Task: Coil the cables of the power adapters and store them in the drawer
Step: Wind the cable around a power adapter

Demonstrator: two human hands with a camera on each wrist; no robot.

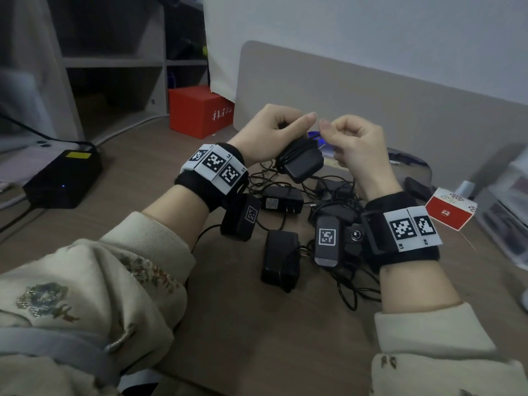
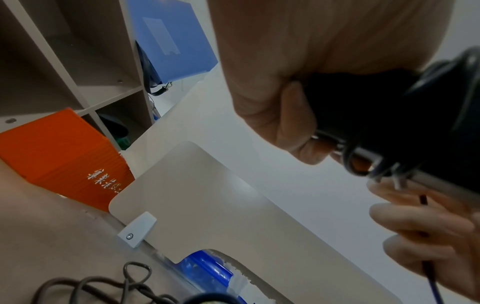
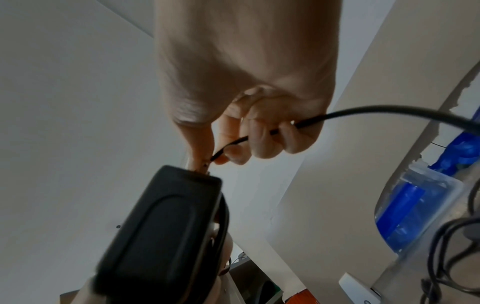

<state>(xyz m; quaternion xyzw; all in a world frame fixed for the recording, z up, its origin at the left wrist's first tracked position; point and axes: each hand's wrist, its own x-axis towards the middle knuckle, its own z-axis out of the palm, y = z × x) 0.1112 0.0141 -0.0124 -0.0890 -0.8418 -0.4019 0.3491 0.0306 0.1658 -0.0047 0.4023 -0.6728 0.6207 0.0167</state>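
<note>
My left hand (image 1: 274, 130) grips a black power adapter (image 1: 301, 162) above the desk, with its cable wound in loops around the body. The same adapter (image 2: 405, 115) fills the left wrist view and shows again as a black block (image 3: 161, 230) in the right wrist view. My right hand (image 1: 351, 141) holds the loose end of that cable (image 3: 285, 125), curled fingers closed round it just beside the adapter. Several more black adapters (image 1: 281, 200) lie below in a tangle of cables (image 1: 337, 195). No drawer is in view.
A red box (image 1: 200, 111) stands at the back left beside grey shelves (image 1: 114, 64). A black device (image 1: 63, 178) with a blue light sits on the left. A beige desk divider (image 1: 371, 92) runs behind. A small red and white carton (image 1: 448, 208) and clear containers lie on the right.
</note>
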